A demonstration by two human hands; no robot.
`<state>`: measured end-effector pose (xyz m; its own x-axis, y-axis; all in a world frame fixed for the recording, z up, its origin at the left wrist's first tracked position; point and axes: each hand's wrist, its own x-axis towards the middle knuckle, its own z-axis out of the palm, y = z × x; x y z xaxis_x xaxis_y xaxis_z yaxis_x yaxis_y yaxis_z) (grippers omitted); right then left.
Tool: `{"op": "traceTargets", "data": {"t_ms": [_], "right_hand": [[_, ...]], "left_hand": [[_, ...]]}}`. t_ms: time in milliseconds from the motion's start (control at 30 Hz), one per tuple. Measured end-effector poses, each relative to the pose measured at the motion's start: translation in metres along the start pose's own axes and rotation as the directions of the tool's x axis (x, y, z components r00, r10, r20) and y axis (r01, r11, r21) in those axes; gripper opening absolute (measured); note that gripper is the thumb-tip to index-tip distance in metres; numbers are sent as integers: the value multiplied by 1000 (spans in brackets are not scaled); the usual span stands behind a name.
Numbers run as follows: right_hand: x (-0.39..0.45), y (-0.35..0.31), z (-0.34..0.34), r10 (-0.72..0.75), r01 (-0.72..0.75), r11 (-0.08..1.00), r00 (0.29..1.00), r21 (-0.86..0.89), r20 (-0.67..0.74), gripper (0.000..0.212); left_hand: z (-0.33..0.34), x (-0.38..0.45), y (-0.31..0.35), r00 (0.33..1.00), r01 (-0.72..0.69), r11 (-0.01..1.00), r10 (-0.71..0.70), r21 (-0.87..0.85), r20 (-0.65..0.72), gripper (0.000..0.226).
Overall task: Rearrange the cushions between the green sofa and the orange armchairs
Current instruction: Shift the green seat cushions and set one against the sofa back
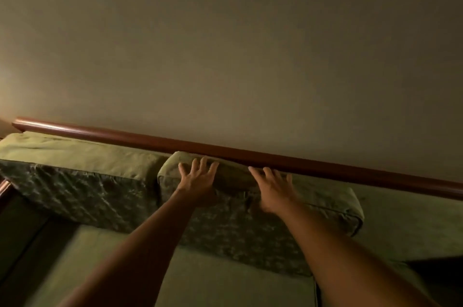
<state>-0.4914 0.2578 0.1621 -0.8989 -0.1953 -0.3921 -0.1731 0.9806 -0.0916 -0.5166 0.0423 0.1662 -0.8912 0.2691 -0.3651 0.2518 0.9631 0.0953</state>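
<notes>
At the far left edge a sliver of dark wooden armrest [5, 187] shows beside the green sofa [225, 279]. Against the sofa's back at its left end leans the left back cushion [75, 181], upright, with a plain green top and a mottled darker green front. Its right end stands just beside the middle back cushion [250, 226], with a narrow gap between the two.

The left hand [198, 178] reaches forward on a bare, straight arm and lies palm down on the top left part of the middle back cushion, its fingers [203, 165] spread apart and pointing toward the wall [225, 43], pressing flat rather than gripping anything. The cushion's top is dented between the hands.

The right hand [273, 190] comes in on a bare arm from the lower right and rests palm down on the same cushion's top, nearer its middle, with the fingers [269, 173] splayed and their tips close to the wooden rail [250, 155] that runs along the sofa's back edge. Nothing is clamped in it.

The middle back cushion sits upright against the sofa's back, its bottom edge on the seat. To the right of it the sofa's back is bare green fabric, and the lower right corner is in dark shadow.
</notes>
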Motion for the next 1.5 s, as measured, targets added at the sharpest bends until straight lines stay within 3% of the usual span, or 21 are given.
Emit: {"op": "traceTargets", "data": {"t_ms": [67, 167, 267, 333, 433, 533, 633, 700, 767, 867, 967, 1067, 1200, 1300, 1500], "right_hand": [[4, 5, 6, 34, -34, 999, 999, -12, 6, 107], [10, 5, 23, 59, -59, 998, 998, -8, -9, 115], [15, 3, 48, 53, -51, 998, 992, 22, -111, 104], [15, 11, 53, 31, -23, 998, 991, 65, -132, 107], [6, 38, 46, 45, -40, 995, 998, 93, -46, 121], [-9, 61, 43, 155, -154, 985, 988, 79, 3, 123], [-4, 39, 37, 122, -119, 987, 992, 111, -24, 111], [2, 12, 41, 33, -24, 990, 997, 140, -66, 101], [-7, 13, 48, 46, -29, 991, 991, 133, -124, 95], [-48, 63, 54, 225, -218, 973, 967, 72, -121, 99], [-85, 87, 46, 405, -403, 914, 913, 50, -55, 102], [-113, 60, 46, 428, -420, 901, 902, 104, -62, 87], [-148, 20, 81, 381, -343, 907, 916, 244, -129, 71], [-185, -3, 146, 369, -312, 891, 921, 328, -126, 59], [-271, -31, 322, 359, -395, 869, 918, 298, 168, 49]], "left_hand": [[8, 10, -3, 1000, -6, 999, 6, 38, 14, 104], [19, 26, 3, 990, -123, 992, 124, 18, -69, 109], [41, 35, 21, 970, -208, 977, 212, 43, -119, 104], [45, 36, 21, 965, -218, 975, 223, 52, -134, 107], [33, 37, 6, 962, -245, 969, 246, 25, -121, 116], [25, 34, -6, 976, -193, 980, 197, 50, -90, 116], [30, 27, 23, 987, -145, 986, 139, -77, -78, 106], [40, 22, 54, 973, -205, 969, 186, -137, -137, 91], [49, 15, 61, 951, -237, 967, 210, -95, -227, 70], [53, -2, 25, 942, -125, 989, 94, -76, -323, 57], [47, -24, 8, 945, 66, 985, -114, -162, -308, 58], [46, -59, 30, 919, 114, 951, -211, -288, -334, 52], [82, -112, 50, 920, 94, 936, -212, -340, -329, 48], [144, -158, 58, 920, 185, 900, -300, -395, -254, 45], [308, -265, 43, 901, 429, 842, -424, -327, 89, 44]]}}
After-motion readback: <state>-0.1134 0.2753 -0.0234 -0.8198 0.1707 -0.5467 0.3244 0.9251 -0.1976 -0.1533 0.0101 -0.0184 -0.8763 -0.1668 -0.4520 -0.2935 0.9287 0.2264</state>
